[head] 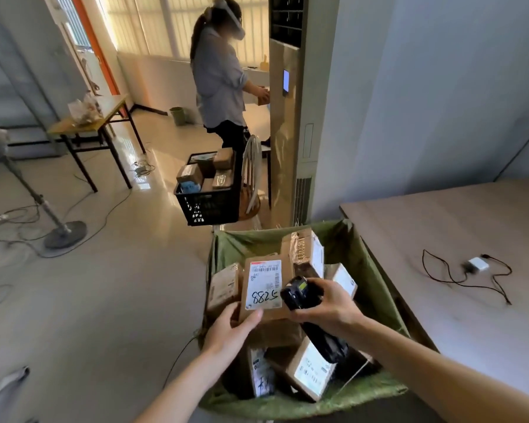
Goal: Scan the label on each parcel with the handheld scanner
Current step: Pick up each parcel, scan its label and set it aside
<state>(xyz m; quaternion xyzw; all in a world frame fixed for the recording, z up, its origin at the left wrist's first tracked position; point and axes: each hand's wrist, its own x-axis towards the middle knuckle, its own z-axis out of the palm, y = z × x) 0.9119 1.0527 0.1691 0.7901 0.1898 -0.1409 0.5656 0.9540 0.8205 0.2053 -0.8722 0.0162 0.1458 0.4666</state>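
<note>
Pale glossy floor, grey walls, bright slatted window at the back. Tall beige air-conditioner column [287,123] stands mid-room. Smooth wood-grain table [458,233] on the right, carrying a small white charger block with thin black cable [476,265].

Foreground: rumpled green woven sack [306,406], mouth open, packed with brown cardboard parcels lying at odd angles, most with white printed labels.

Left hand [231,329] holds a flat brown cardboard parcel [264,288] tilted up above the sack, thumb curled over its lower edge, fingers hidden behind it. Its white rectangular label [264,283] faces the camera: barcodes at top, handwritten black digits below.

Right hand [327,302] grips a black plastic handheld scanner [300,293], fingers wrapped round the body; the scanner head sits just beside the label's right edge, small screen lit. Contact with the parcel cannot be told.

Background: black lattice plastic crate [209,203] of boxes beside a white spindle-back chair [251,175]; a person in a grey shirt [219,80] with a headset handles a small box. Wooden side table [89,120] at left, grey round-based stand [60,232], loose floor cables.
</note>
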